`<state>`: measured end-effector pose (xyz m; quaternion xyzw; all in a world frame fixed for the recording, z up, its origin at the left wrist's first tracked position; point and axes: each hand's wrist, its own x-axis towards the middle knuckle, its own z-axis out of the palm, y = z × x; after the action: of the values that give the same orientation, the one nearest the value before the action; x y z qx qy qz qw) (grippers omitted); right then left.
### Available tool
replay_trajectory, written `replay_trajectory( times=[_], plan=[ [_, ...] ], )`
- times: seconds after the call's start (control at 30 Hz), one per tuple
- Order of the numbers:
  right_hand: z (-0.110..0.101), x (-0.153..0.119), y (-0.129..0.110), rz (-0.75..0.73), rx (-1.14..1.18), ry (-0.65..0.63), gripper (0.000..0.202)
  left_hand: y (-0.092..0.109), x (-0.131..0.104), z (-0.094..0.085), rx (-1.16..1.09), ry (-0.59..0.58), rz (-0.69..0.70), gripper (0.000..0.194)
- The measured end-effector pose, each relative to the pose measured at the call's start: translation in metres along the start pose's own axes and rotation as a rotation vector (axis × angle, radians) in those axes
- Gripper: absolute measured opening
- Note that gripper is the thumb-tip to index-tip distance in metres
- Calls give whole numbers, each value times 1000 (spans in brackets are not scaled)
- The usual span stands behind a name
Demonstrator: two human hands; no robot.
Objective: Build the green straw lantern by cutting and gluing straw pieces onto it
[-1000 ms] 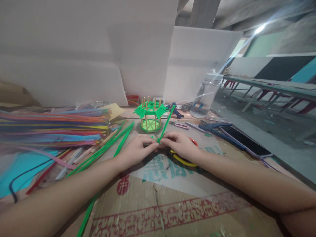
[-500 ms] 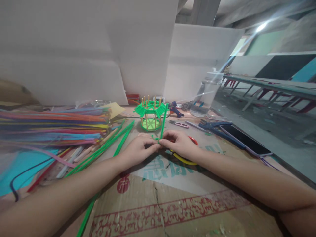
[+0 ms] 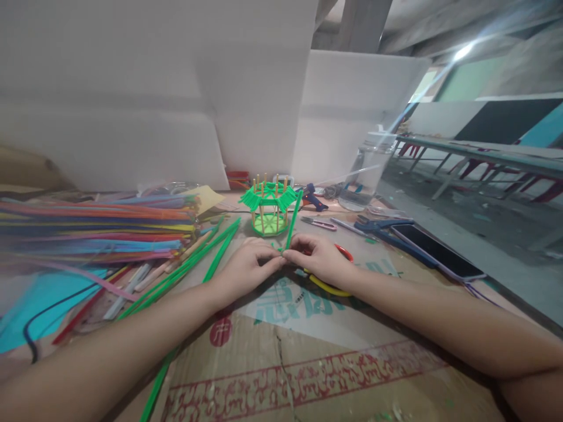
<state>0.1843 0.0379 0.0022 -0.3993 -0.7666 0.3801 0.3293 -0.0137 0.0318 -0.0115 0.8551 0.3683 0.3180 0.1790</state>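
Note:
A green pipe cleaner (image 3: pixel 294 220) rises upright from between my fingertips, its lower end bent or small and partly hidden. My right hand (image 3: pixel 317 256) pinches it near the bottom. My left hand (image 3: pixel 251 264) meets it there, thumb and forefinger closed on the same low end. Just behind the hands stands a small green pavilion model (image 3: pixel 269 202) with wooden stick posts, a fringed green roof ring and a round green base. Scissors with red and yellow handles (image 3: pixel 328 285) lie partly under my right hand.
Bundled coloured pipe cleaners (image 3: pixel 97 225) and long green ones (image 3: pixel 189 275) lie left. Thread snips (image 3: pixel 319 224), a pen (image 3: pixel 349 227), blue pliers (image 3: pixel 387 231) and a phone (image 3: pixel 440 252) lie right. Behind are a glue gun (image 3: pixel 315 198) and a water bottle (image 3: pixel 367 170). Cardboard (image 3: pixel 246 375) covers the table.
The upright pipe cleaner leans slightly more to the right. Both hands stay nearly in place, and the view has shifted a little.

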Motion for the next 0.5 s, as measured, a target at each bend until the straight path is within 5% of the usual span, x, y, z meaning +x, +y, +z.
replay_trajectory(
  times=[0.17,0.37,0.5],
  plan=[
    [-17,1,-6,-75,-70,-80,16,2,-1,-2,-72,-15,-81,34],
    [-69,-12,-32,-78,-662,-349,30,4,-3,-2,-185,-12,-197,32],
    [-79,-18,-29,-88,-840,-430,49,6,-2,-2,-188,-7,-216,33]
  ],
)
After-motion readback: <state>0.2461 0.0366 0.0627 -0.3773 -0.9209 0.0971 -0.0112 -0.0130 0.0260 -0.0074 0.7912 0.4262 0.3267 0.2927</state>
